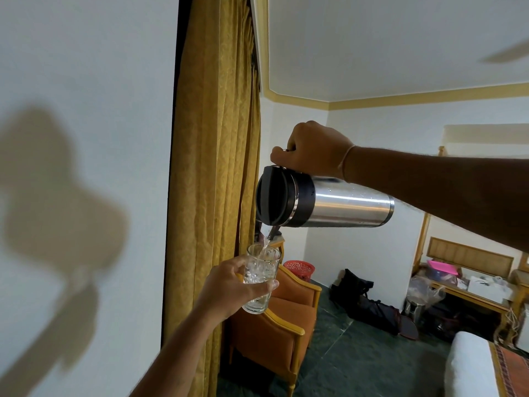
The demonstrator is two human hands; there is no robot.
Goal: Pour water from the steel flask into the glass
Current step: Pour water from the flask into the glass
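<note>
The steel flask [346, 202] with a black lid lies almost horizontal in the air, spout to the left. My right hand [312, 149] grips its handle from above. A thin stream of water [266, 244] falls from the spout into the clear patterned glass [262, 270]. My left hand [233, 287] holds that glass upright just below the spout, fingers wrapped around its lower half. The glass is partly full of water.
A gold curtain [217, 167] hangs just behind the glass, with a white wall to the left. Below stands an orange armchair [274, 328]. A red basket [299, 267], dark bags [369, 305] on the green floor, a wooden table and a bed corner [469, 365] lie to the right.
</note>
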